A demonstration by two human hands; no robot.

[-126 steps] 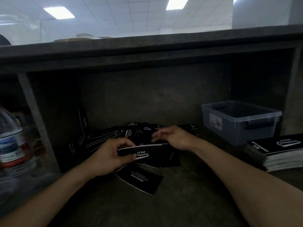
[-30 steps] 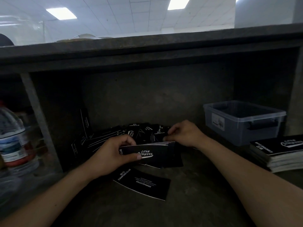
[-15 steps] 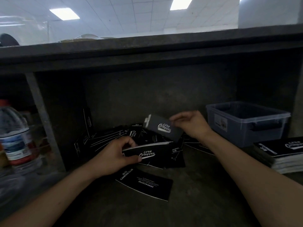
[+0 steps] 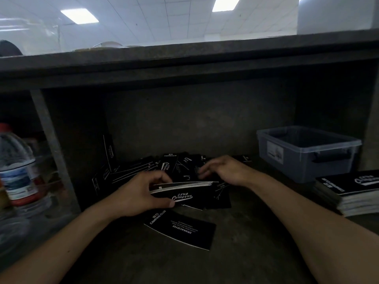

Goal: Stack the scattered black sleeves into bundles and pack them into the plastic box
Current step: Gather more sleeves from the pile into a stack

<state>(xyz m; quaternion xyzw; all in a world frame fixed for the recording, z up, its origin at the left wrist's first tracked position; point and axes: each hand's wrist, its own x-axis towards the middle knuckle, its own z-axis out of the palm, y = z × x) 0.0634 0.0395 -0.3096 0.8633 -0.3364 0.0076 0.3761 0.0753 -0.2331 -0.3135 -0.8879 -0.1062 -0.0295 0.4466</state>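
Head view, left to right: one clear water bottle [image 4: 16, 167] with a red-banded label stands at the far left, cut off by the frame edge and blurred, behind one grey upright post [image 4: 53, 152]. Past the post, in the dark recess, one black sleeve [image 4: 109, 152] stands on edge against the side wall, and a loose pile of scattered sleeves [image 4: 147, 167] lies fanned along the back of the desk [image 4: 246, 253]; they overlap in the gloom, so their number cannot be counted. Two bare hands are in view. The left hand [image 4: 139, 195] grips one bundle [image 4: 184, 193] of gathered sleeves, thumb on its printed face and fingers curled over the top edge, white edges showing. Just in front of it one single sleeve [image 4: 180, 230] lies flat, alone, print upward. The right hand [image 4: 223, 171] is over the pile beyond the bundle, fingers loosely stretched and blurred; whether the tips touch a sleeve cannot be told. Further right sits one translucent plastic box [image 4: 307, 152] with a label on its side; its inside is too dark to read. Near the box, one finished stack [image 4: 348, 189] of sleeves lies cut off by the right edge.
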